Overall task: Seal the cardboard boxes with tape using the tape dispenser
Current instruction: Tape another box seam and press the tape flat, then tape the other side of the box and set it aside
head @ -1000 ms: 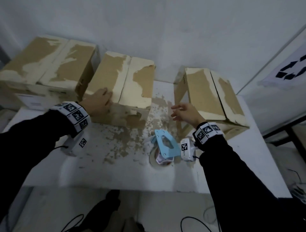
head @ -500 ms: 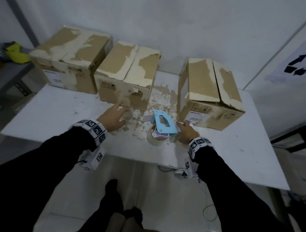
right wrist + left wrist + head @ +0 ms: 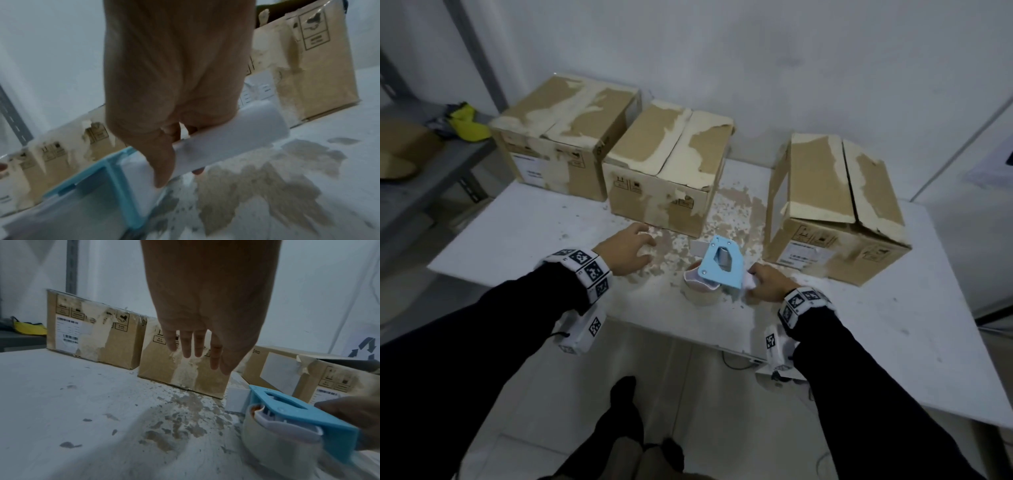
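Observation:
Three worn cardboard boxes stand at the back of the white table [image 3: 893, 335]: the left box [image 3: 558, 137], the middle box [image 3: 667, 164] and the right box [image 3: 835, 202], whose top flaps are slightly parted. A light blue tape dispenser [image 3: 719, 265] with a beige tape roll [image 3: 700, 294] lies on the table in front of them. My right hand [image 3: 767, 282] grips the dispenser's white handle [image 3: 226, 136], fingers curled round it. Over the table to the dispenser's left, my left hand [image 3: 626, 251] hovers with fingers straight and holds nothing.
Brown scuffed patches [image 3: 729, 212] mark the table between the boxes. A grey shelf [image 3: 431, 171] at the left carries a yellow item [image 3: 467, 125] and a brown object. The table's near edge runs just behind my wrists, with floor below.
My left hand came off the middle box and drew back over the table. My right hand dropped from the right box to the dispenser's handle and took hold of it.

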